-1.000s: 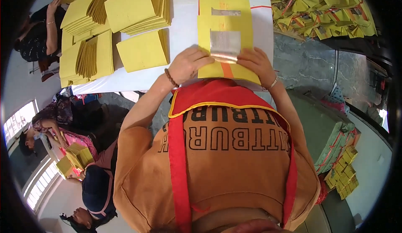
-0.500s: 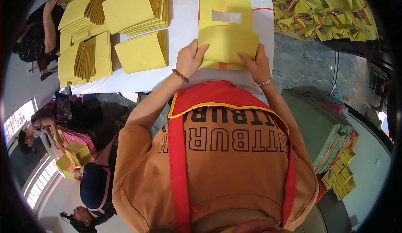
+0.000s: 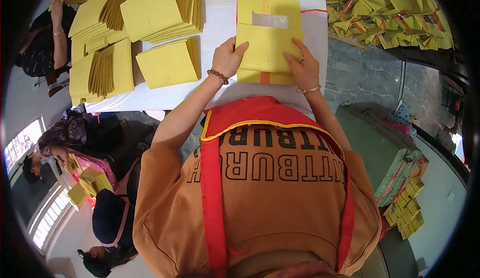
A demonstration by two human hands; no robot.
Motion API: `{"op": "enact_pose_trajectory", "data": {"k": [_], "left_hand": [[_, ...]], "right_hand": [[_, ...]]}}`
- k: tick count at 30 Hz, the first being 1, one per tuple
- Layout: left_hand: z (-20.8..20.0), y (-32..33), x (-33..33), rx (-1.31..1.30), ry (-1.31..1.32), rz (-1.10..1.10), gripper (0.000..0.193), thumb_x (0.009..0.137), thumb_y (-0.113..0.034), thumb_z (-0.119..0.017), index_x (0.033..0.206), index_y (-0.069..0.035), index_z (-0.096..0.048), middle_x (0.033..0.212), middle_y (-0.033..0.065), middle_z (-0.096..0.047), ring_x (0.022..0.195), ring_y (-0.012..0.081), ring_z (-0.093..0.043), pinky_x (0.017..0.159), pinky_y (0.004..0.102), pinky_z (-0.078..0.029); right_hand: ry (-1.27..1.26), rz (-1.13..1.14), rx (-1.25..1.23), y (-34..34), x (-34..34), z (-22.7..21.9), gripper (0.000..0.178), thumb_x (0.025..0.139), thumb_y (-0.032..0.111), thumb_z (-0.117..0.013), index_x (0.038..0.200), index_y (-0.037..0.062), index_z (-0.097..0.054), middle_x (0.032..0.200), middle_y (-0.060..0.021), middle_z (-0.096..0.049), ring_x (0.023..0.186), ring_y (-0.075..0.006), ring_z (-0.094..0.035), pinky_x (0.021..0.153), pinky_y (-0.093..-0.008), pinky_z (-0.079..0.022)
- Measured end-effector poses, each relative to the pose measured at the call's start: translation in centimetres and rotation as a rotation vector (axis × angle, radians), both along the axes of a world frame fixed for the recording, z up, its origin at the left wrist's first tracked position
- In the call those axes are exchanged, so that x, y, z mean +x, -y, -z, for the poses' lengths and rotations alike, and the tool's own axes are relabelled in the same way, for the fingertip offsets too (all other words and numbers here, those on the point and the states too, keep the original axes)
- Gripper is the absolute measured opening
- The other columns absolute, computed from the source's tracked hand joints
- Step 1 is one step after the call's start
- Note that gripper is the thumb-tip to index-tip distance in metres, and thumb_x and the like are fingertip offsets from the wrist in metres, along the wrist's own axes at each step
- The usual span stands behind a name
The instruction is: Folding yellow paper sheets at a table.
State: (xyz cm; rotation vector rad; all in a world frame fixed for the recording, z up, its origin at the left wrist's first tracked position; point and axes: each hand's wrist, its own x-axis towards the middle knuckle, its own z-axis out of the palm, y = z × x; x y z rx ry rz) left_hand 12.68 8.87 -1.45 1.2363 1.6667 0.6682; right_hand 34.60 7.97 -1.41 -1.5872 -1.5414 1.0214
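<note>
A: I see left hand [image 3: 227, 58] and right hand [image 3: 301, 67], fingers spread flat, pressing the folded yellow paper sheet [image 3: 267, 48] on the white desk [image 3: 220, 15].

B: Uneven pressure risks a skewed crease, I'd judge.

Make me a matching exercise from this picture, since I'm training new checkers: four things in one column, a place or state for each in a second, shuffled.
Things:
1. Left hand
2. Right hand
3. Stack of yellow folded sheets
4. Silvery patch

Places or states:
A. On the upper part of the yellow sheet
B. Wears a thin bangle, pressing the sheet's right side
C. Lying on the white table, left of the hands
D. Wears a bead bracelet, at the sheet's left edge

Pairs: 1-D, 2-B, 3-C, 4-A
</note>
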Motion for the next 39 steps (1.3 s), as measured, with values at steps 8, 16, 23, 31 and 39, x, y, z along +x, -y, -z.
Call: {"op": "enact_pose_trajectory", "data": {"k": [8, 16, 23, 31, 39], "left_hand": [[0.8, 0.2, 0.0, 0.063, 0.159, -0.085, 0.032, 0.083, -0.028, -0.061, 0.098, -0.001, -0.058, 0.067, 0.0062, -0.061, 0.057, 0.0191, -0.057, 0.054, 0.0305, -0.044], [-2.5, 0.7, 3.2, 0.711, -0.547, 0.267, 0.051, 0.079, -0.033, -0.06, 0.121, -0.007, -0.047, 0.126, 0.0152, -0.044, 0.119, 0.0326, -0.037, 0.095, 0.0477, -0.028], [0.0, 1.0, 4.2, 0.688, -0.692, 0.588, 0.069, 0.075, -0.055, -0.059, 0.129, -0.015, -0.044, 0.135, 0.0117, -0.038, 0.126, 0.0315, -0.031, 0.101, 0.0515, -0.022], [-1.0, 0.7, 4.0, 0.531, -0.78, 0.787, 0.07, 0.072, -0.042, -0.064, 0.132, -0.014, -0.041, 0.137, 0.0131, -0.035, 0.13, 0.0345, -0.026, 0.103, 0.0544, -0.017], [1.5, -0.3, 1.8, 0.585, -0.036, 0.48, 0.06, 0.074, -0.018, -0.058, 0.13, -0.009, -0.039, 0.134, 0.0135, -0.039, 0.131, 0.0318, -0.027, 0.105, 0.0512, -0.015]], "right_hand": [[0.006, 0.026, -0.013, -0.1, -0.4, 0.0, 0.044, 0.078, 0.017, -0.063, 0.118, 0.0015, -0.054, 0.11, -0.0194, -0.06, 0.1, -0.0301, -0.059, 0.085, -0.0331, -0.046], [0.059, 0.032, 0.054, 0.0, -0.5, 0.2, 0.045, 0.079, 0.013, -0.065, 0.12, 0.0013, -0.053, 0.107, -0.0145, -0.062, 0.092, -0.0136, -0.06, 0.079, -0.0265, -0.047], [0.205, -0.063, -0.07, -0.4, 0.3, -2.4, 0.045, 0.076, 0.023, -0.065, 0.116, 0.0041, -0.055, 0.117, -0.0168, -0.055, 0.102, -0.0303, -0.057, 0.084, -0.0345, -0.047], [0.599, -0.423, 0.528, -0.1, -2.3, -1.6, 0.059, 0.082, 0.034, -0.059, 0.132, 0.0083, -0.04, 0.137, -0.0149, -0.036, 0.126, -0.0284, -0.036, 0.102, -0.0457, -0.029], [0.506, -0.295, 0.353, -0.1, -3.6, 1.1, 0.058, 0.09, 0.036, -0.043, 0.137, 0.0065, -0.03, 0.142, -0.011, -0.03, 0.132, -0.0272, -0.028, 0.106, -0.0472, -0.02]]}}
